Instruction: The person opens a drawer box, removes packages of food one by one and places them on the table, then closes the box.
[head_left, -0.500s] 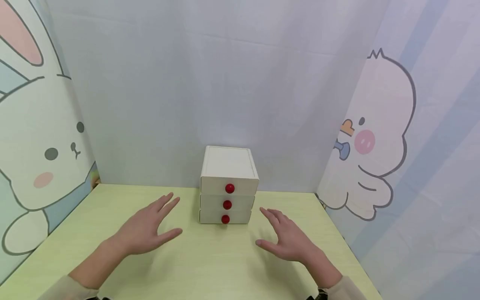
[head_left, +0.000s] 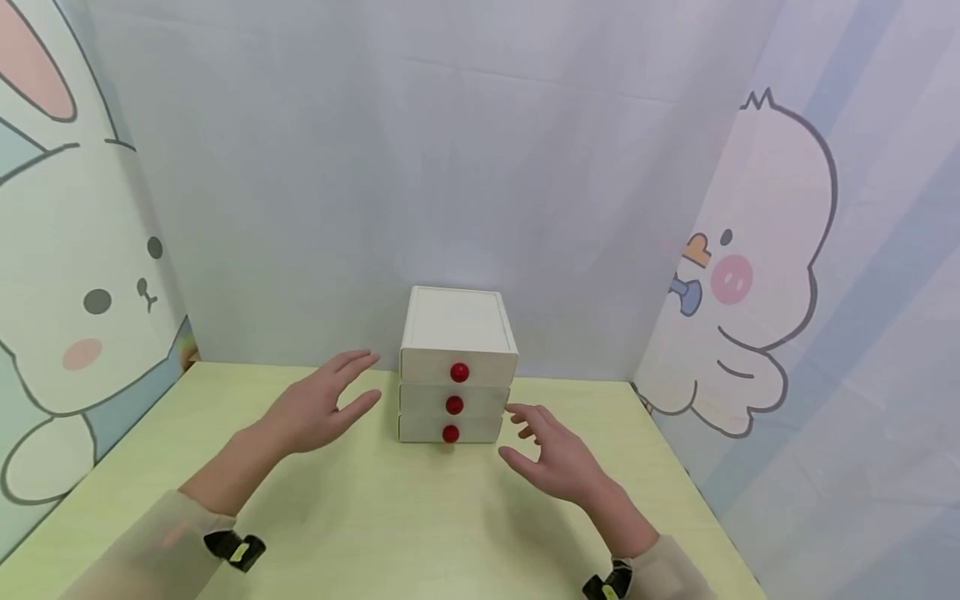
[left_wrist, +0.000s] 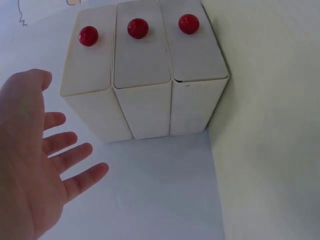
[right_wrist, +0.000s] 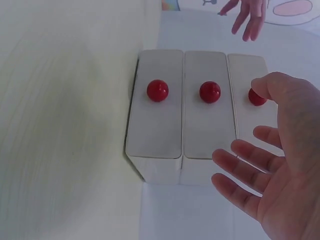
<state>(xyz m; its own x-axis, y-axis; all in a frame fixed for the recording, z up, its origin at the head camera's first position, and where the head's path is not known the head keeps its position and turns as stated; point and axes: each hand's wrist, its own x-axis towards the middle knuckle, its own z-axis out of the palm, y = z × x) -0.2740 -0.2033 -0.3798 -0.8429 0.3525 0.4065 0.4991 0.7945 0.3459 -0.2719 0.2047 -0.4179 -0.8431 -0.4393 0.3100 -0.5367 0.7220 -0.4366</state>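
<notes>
A white three-drawer box [head_left: 461, 321] stands at the back of the table, each drawer closed and fitted with a round red knob [head_left: 460, 372]. My left hand [head_left: 318, 406] hovers to the left of the box, fingers extended toward it and thumb spread, holding nothing. To the front right of the box is my right hand [head_left: 558, 458], its fingers loosely bent and thumb apart, also holding nothing. In the right wrist view the right thumb overlaps the top drawer's knob [right_wrist: 257, 97]. The left wrist view shows the left fingers [left_wrist: 75, 157] apart from the box's side.
The pale yellow-green table [head_left: 390, 533] reaches back to a plain grey-white curtain [head_left: 300, 192]. Side curtains carry a cartoon rabbit [head_left: 67, 275] on the left and a cartoon chick [head_left: 772, 217] on the right.
My left hand has moved forward and right, closer to the box. The right hand has shifted slightly left and up toward it, its fingers a little more bent. The box stays put.
</notes>
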